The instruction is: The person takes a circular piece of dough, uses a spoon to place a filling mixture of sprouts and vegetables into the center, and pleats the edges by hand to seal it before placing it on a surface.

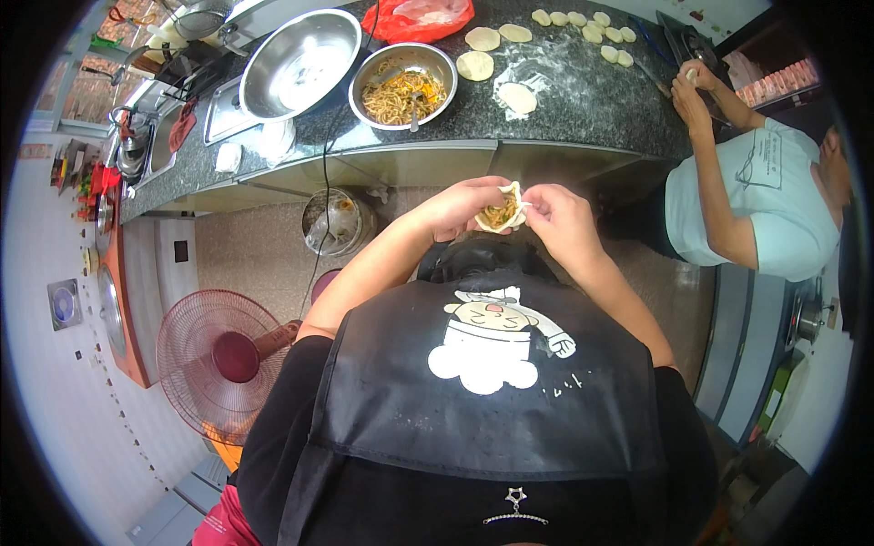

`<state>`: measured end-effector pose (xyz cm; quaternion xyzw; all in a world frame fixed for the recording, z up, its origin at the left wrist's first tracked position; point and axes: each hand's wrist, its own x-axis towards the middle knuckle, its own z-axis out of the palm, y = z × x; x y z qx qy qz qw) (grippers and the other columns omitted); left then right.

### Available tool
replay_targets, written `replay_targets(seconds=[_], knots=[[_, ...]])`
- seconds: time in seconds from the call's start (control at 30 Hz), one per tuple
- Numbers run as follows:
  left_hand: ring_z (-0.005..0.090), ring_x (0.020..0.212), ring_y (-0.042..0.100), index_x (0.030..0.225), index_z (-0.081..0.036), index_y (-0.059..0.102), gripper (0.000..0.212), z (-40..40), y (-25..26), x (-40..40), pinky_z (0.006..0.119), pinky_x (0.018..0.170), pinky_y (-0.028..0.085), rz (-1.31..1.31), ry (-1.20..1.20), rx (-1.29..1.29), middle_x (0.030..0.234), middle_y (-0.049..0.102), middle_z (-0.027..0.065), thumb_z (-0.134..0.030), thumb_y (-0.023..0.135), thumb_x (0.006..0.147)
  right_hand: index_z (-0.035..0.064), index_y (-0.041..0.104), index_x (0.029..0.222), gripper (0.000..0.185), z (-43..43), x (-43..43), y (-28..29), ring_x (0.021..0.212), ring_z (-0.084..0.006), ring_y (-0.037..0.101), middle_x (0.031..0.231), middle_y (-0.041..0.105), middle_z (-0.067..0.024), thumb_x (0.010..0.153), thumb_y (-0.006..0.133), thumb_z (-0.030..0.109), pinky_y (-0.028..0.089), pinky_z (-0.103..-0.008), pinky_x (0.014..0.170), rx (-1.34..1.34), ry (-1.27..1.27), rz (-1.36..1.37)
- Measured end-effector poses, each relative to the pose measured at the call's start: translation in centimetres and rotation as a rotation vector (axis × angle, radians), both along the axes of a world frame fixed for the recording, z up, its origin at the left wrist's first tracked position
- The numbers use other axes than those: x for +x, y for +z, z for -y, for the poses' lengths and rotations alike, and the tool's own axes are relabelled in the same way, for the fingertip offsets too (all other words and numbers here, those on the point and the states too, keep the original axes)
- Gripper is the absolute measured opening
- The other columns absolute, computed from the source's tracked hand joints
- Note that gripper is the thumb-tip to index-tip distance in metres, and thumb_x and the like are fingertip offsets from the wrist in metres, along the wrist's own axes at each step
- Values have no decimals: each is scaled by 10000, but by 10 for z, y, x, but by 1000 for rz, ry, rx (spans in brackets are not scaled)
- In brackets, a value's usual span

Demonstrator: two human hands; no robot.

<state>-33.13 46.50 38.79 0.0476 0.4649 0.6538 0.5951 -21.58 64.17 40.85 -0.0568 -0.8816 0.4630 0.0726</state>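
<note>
A round dough wrapper with shredded filling point(498, 214) rests cupped in my left hand point(459, 208), its rim partly gathered. My right hand point(558, 217) pinches the wrapper's right edge between thumb and fingertips. Both hands are held in front of the black apron point(491, 423), short of the counter. On the granite counter point(587, 130) beyond them stands a steel bowl of shredded filling point(403, 95) with a spoon point(414, 112) in it. Flat dough rounds point(474, 66) lie to its right, one of them point(517, 99) on scattered flour.
A large steel basin point(300, 65) and a red plastic bag point(418, 19) stand along the counter. Small dough pieces point(594, 31) lie farther right. A co-worker point(751, 191) handles dough at the right. A bin point(339, 222), a dark cable point(326, 170) and a fan point(229, 362) are at the left.
</note>
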Motion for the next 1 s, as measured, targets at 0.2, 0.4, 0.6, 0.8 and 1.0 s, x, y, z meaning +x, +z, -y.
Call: replay_targets(seconds=[0.2,0.4,0.6,0.8,1.0], knots=[[200,960,701,1311,27,515,417,-2,1,1,280,824,574,-128,-95,-43,1085,669,132,-163,468,943,0,656,999,161,2,2,3,765,-238,699,889,665,-123,848,696,38,559,-337,666,-125,-43,-7],[158,940,699,1317,-11,550,445,-4,26,4,234,782,567,-305,-243,-206,1107,677,100,-282,446,979,-2,668,942,118,0,9,-6,734,-221,695,854,668,-114,832,703,23,546,-323,637,73,-15,-145],[221,1137,634,1410,-2,448,475,10,5,13,359,938,556,119,107,168,1247,611,132,-207,431,982,-1,667,928,117,3,14,-1,720,-218,688,840,663,-113,823,711,27,538,-310,634,-151,-99,-6],[253,1162,622,1391,39,429,543,5,11,16,386,1011,522,106,51,193,1280,573,163,-26,406,852,-2,668,949,122,4,11,12,750,-247,683,871,650,-118,832,697,13,551,-330,679,46,67,-165],[213,1114,638,1361,64,453,495,4,14,10,338,985,528,92,-48,96,1248,592,154,-15,434,873,0,675,943,107,-2,10,9,752,-280,680,881,653,-122,842,693,29,550,-347,679,44,88,-85]])
